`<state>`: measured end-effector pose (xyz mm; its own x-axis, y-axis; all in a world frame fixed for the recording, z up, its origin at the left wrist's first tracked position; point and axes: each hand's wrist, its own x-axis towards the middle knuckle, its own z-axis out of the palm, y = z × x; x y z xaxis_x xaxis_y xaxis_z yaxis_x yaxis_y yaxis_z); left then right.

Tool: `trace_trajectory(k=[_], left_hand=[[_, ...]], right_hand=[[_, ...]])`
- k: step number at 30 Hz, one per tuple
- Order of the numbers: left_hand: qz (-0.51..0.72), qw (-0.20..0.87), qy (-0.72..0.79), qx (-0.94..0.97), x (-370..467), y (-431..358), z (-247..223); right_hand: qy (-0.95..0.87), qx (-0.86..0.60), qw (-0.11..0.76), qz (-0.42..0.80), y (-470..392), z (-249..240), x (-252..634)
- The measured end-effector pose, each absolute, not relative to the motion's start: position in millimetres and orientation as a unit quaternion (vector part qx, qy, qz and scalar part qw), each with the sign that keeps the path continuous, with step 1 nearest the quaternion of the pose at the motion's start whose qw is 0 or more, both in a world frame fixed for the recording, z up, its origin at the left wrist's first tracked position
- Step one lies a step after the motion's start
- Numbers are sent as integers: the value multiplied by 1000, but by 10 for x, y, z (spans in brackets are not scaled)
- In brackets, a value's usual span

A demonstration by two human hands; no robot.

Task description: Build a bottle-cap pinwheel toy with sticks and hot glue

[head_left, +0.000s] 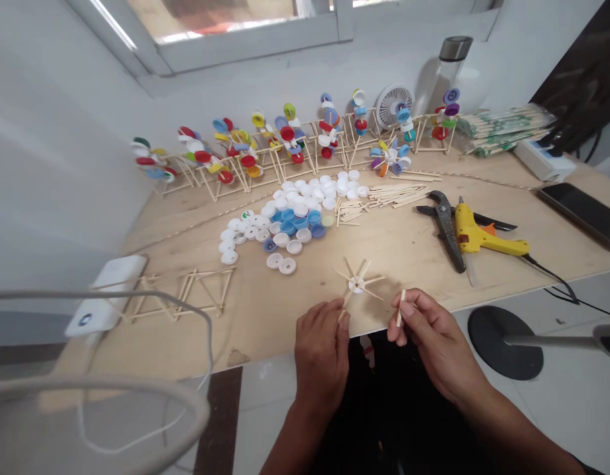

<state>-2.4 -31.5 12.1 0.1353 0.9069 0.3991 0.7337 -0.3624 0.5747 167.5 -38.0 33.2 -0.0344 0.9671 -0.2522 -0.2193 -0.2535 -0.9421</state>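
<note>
My right hand (428, 336) pinches a short wooden stick (401, 307) between thumb and fingers, upright just over the table's front edge. A small wheel of wooden sticks (357, 284) lies on the table, its spokes spreading from a round white hub. My left hand (323, 353) is closed at the near side of this wheel, with thumb and forefinger around the end of one spoke. White and blue bottle caps (295, 218) are heaped beyond it. Behind the wheel are a pile of short sticks (350, 211) and a bundle of longer sticks (396, 195).
To the right lie a yellow glue gun (487, 241), black-handled pliers (447, 231) and a phone (581, 212). Finished stick frames with colourful cap wheels (248, 158) line the wall. A stick frame (179, 295) and white power box (107, 293) are left; a grey cable (206, 330) crosses the foreground.
</note>
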Motion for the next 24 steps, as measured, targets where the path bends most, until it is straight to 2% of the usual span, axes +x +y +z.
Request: trace_trajectory(k=[9,17,24], left_hand=[[409,222,477,746,198,-472,187],[410,94,487,766,81,-314,162],[387,51,473,790,111,-201,105]], right_hand=[[-473,-548,465,509,-320,368,1820],[-661,-544,385,346,-140,273,1984],[-766,-525,316,195,35,172,1986]])
